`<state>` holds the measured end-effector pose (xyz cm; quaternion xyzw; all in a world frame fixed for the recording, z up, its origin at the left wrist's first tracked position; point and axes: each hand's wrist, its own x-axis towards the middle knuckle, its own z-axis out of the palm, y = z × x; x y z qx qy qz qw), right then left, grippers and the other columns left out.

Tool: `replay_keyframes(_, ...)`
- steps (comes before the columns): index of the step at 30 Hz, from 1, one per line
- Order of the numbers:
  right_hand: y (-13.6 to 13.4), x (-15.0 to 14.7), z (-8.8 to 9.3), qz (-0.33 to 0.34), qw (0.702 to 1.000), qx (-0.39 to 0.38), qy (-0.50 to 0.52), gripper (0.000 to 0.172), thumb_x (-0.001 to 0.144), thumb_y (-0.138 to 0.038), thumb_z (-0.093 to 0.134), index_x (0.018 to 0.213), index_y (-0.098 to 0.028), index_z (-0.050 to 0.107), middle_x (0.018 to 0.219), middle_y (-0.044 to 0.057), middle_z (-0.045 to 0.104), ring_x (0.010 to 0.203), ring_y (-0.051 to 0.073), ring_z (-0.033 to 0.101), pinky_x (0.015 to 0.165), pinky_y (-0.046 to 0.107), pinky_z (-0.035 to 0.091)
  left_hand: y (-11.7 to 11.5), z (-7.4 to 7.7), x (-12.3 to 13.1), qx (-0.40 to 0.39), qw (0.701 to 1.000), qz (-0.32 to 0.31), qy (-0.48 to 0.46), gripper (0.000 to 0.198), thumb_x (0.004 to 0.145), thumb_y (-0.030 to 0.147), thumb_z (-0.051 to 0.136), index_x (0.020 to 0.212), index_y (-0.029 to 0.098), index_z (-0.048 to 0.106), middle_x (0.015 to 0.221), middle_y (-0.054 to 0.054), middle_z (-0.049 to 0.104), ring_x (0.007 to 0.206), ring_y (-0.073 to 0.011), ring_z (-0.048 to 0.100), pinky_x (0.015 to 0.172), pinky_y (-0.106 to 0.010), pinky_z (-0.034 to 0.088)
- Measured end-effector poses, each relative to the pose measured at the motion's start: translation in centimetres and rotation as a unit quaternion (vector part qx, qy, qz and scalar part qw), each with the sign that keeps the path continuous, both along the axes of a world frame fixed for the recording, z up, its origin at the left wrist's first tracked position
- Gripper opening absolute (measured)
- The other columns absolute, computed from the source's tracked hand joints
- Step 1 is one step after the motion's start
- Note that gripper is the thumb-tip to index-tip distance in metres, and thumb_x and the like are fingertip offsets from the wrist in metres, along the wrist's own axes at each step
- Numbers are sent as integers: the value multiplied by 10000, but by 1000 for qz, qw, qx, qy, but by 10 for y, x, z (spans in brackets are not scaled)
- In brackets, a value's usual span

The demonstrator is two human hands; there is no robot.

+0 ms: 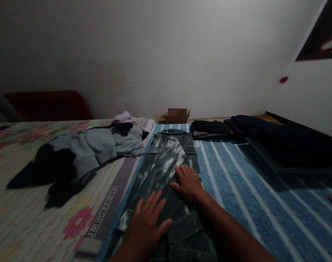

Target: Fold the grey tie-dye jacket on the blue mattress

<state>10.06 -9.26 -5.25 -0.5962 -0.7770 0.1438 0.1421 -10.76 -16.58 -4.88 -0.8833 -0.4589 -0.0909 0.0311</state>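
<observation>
A green-grey garment with pale streaks, which looks like a jacket or shirt with flap pockets [160, 160], lies stretched out lengthwise before me. My left hand [144, 225] rests flat on its near part, fingers spread and thumb out to the side. Farther up, my right hand [188, 182] also lies palm down on the cloth, right of the middle, with the thumb apart from the fingers. Neither hand grips the fabric. The garment's near end runs out of view beneath my arms.
Blue striped cloth [223, 163] lies under the garment. At left, grey and black clothes [96, 147] are heaped on a floral cover [45, 225]. Folded dark clothes [211, 127] and a larger dark pile [286, 142] stand at right. A cardboard box [177, 117] sits by the wall.
</observation>
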Motion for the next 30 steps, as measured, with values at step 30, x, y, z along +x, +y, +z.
replay_keyframes(30, -139, 3, 16, 197, 955, 221, 21, 535, 862, -365, 561, 1316, -96, 471, 1362, 185, 511, 1295, 298, 442, 1023, 499, 424, -91, 23, -44, 61, 990, -113, -57, 685, 833, 384, 613, 1421, 154, 348, 1407, -135, 495, 1353, -263, 383, 1126, -458, 296)
